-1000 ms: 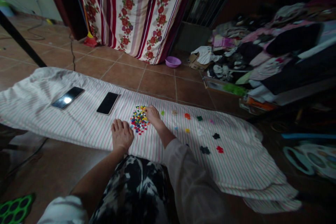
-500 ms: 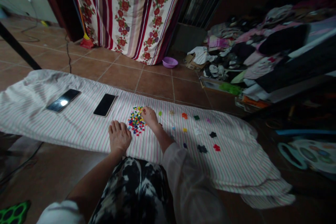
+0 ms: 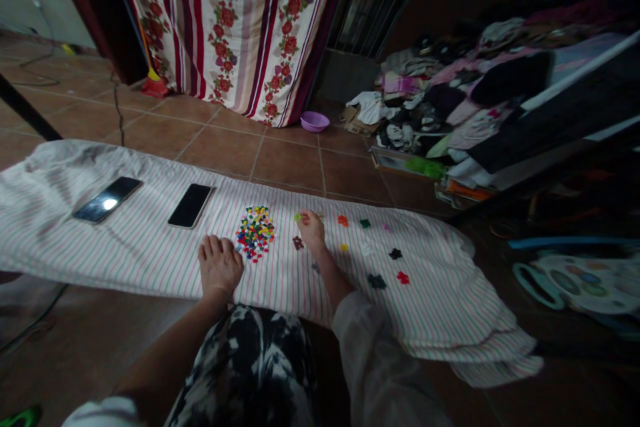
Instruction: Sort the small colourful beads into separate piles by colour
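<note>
My left hand [image 3: 220, 265] lies flat on the striped cloth, fingers stretched out, just left of a mixed pile of small coloured pieces [image 3: 255, 233]. To the right of that pile, my right hand [image 3: 312, 229] has its fingertips pinched together at a small light green heap [image 3: 299, 217]. Whatever is between those fingers is too small to make out. Below them sits a brown heap [image 3: 298, 243]. Sorted single-colour heaps spread rightward, among them orange [image 3: 343, 220], dark green [image 3: 365, 223], yellow [image 3: 344, 248], black [image 3: 395, 253], dark grey [image 3: 377, 281] and red [image 3: 403, 277].
Two phones [image 3: 191, 205] lie on the left part of the striped cloth [image 3: 150, 253]. Beyond it are a tiled floor, a purple bowl [image 3: 315, 122], a broom [image 3: 155, 84] and a floral curtain [image 3: 225, 33]. Clothes [image 3: 440, 93] are heaped at the right.
My right hand has moved right from the mixed pile to the light green heap. My left hand stays resting on the cloth. The whole view has shifted slightly.
</note>
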A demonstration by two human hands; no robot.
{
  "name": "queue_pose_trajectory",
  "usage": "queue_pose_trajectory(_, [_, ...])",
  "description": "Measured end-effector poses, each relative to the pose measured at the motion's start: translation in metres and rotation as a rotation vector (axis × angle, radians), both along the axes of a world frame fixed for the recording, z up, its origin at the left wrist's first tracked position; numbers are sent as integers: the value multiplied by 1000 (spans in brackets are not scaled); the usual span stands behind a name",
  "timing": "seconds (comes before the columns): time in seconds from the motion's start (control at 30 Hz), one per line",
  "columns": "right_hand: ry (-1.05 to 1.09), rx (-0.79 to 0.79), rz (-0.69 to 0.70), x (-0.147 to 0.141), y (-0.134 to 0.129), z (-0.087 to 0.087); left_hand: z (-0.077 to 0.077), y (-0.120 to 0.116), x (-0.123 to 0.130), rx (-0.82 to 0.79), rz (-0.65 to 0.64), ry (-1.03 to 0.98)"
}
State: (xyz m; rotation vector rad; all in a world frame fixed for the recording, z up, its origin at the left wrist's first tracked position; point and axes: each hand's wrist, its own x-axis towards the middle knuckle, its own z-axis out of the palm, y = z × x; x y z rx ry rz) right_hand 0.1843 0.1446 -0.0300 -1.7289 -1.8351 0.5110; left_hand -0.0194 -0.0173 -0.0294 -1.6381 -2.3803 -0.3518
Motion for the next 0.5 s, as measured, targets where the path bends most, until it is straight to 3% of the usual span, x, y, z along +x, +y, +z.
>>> queue_pose_trajectory(0.13, [-30, -9, -20, 11, 1, -1, -2, 0, 0, 17, 0, -21])
queue_pose_trajectory(0.5, [-78, -5, 36, 3, 3, 0, -3, 0, 0, 23, -3, -17])
